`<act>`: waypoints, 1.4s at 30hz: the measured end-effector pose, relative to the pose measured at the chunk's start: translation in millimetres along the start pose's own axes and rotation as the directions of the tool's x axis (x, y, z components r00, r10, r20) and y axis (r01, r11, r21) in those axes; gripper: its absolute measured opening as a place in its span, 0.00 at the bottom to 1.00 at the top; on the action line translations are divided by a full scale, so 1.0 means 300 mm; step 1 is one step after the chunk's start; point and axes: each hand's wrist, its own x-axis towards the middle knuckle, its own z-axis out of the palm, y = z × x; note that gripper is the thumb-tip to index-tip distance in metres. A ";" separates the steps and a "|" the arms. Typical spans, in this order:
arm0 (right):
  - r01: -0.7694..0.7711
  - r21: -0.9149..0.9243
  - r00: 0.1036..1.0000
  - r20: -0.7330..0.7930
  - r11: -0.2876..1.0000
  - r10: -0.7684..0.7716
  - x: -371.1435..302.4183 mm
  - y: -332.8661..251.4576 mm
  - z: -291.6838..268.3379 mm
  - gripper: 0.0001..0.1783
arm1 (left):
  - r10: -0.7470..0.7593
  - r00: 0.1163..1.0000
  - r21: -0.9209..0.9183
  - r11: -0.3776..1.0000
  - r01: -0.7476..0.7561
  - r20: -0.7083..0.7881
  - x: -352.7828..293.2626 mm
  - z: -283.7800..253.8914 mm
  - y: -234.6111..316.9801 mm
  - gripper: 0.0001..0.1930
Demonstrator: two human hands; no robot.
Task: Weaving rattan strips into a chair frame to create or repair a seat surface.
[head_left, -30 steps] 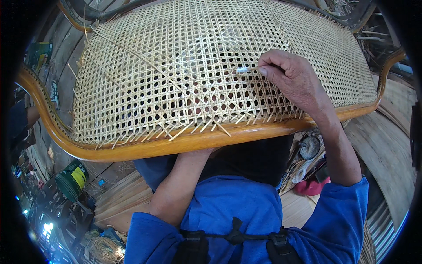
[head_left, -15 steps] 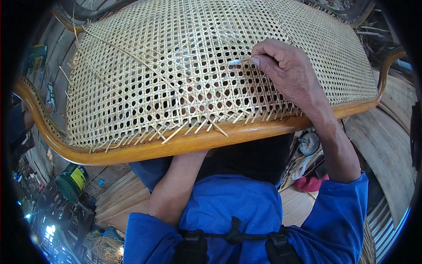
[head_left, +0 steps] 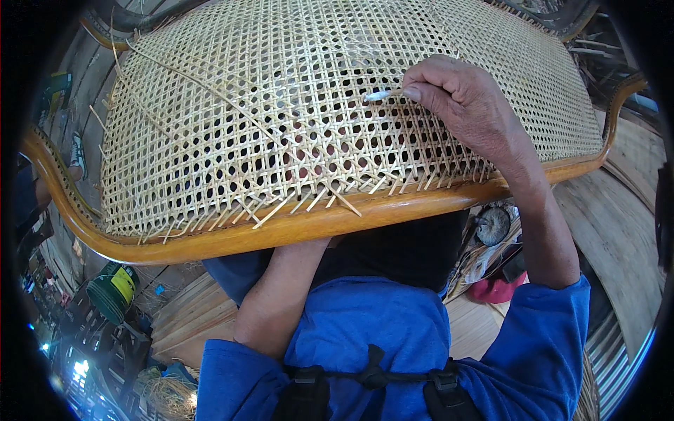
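A woven cane panel [head_left: 232, 133] with rows of open holes spans a varnished wooden frame [head_left: 309, 223] in front of me. My right hand [head_left: 467, 105] is above the right half of the weave, thumb and forefinger pinched on a thin tan strip with a whitish tip [head_left: 379, 95]. The tip points left, close over the holes. My left forearm [head_left: 281, 295] passes under the near rail, and that hand is hidden below the panel. Short cane ends [head_left: 281, 208] stick out along the near rail. Longer loose cane strands [head_left: 203, 84] lie across the weave's left side.
A green bucket [head_left: 112, 289] with a yellow label stands at lower left. Wooden boards [head_left: 193, 319] lie below the frame. On the right are a round grey object [head_left: 493, 226], a red item [head_left: 495, 289] and a large wooden sheet [head_left: 611, 224]. Another person's foot [head_left: 77, 158] shows at far left.
My right hand has shifted slightly right, and the white-tipped strip lies a little higher. The panel has moved slightly left. My left arm stays under the rail.
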 end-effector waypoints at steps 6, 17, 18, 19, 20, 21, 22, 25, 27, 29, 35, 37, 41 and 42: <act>0.010 -0.076 1.000 0.026 0.997 -0.008 0.021 0.009 0.017 0.14 | -0.014 1.000 0.001 1.000 0.014 -0.008 0.001 -0.013 -0.007 0.29; -0.133 -0.064 0.990 0.042 0.989 0.136 0.030 0.010 -0.041 0.15 | -0.009 1.000 -0.004 1.000 0.009 -0.006 -0.006 -0.030 -0.006 0.29; -0.112 -0.011 0.992 0.064 0.994 0.113 0.036 0.015 -0.043 0.14 | -0.007 1.000 -0.004 1.000 0.007 -0.004 -0.006 -0.031 -0.005 0.29; -0.112 -0.011 0.992 0.065 0.994 0.113 0.040 0.022 -0.035 0.14 | -0.005 1.000 -0.005 1.000 0.005 -0.002 -0.006 -0.032 -0.003 0.29; -0.043 -0.011 0.999 0.031 0.999 0.043 0.042 0.030 -0.022 0.15 | -0.005 1.000 -0.005 1.000 0.005 0.001 -0.005 -0.031 -0.004 0.29; 0.027 -0.014 1.000 -0.002 1.000 -0.027 0.045 0.034 -0.014 0.15 | -0.005 1.000 -0.005 1.000 0.005 0.003 -0.004 -0.031 -0.004 0.29; 0.026 -0.016 1.000 -0.002 1.000 -0.026 0.049 0.032 -0.011 0.15 | -0.005 1.000 -0.005 1.000 0.005 0.006 -0.003 -0.031 -0.004 0.29; -0.039 -0.018 0.998 0.048 0.999 0.040 0.059 0.035 -0.004 0.15 | 0.000 1.000 -0.007 1.000 0.000 0.010 -0.003 -0.032 -0.004 0.30; -0.031 0.039 0.993 0.118 0.999 0.026 0.065 0.049 -0.004 0.15 | 0.001 1.000 -0.007 1.000 -0.001 0.013 -0.003 -0.033 -0.004 0.30; -0.017 0.009 0.994 0.110 1.000 0.016 0.070 0.052 0.004 0.15 | 0.004 1.000 -0.007 1.000 -0.003 0.016 -0.003 -0.035 -0.003 0.30; -0.002 0.045 0.992 0.123 0.999 -0.003 0.079 0.065 0.003 0.15 | 0.012 1.000 -0.009 1.000 -0.012 0.019 -0.005 -0.042 0.001 0.30; -0.049 0.045 0.977 0.211 0.998 0.039 0.085 0.071 -0.008 0.16 | 0.016 1.000 -0.012 1.000 -0.016 0.020 -0.008 -0.045 0.001 0.30; 0.069 0.060 0.989 0.127 0.996 -0.076 0.093 0.082 0.002 0.16 | 0.022 0.999 -0.010 1.000 -0.021 0.025 -0.008 -0.047 0.007 0.30; 0.119 0.034 0.987 0.104 0.992 -0.122 0.093 0.082 0.006 0.16 | 0.021 0.999 -0.011 1.000 -0.021 0.026 -0.008 -0.048 0.007 0.30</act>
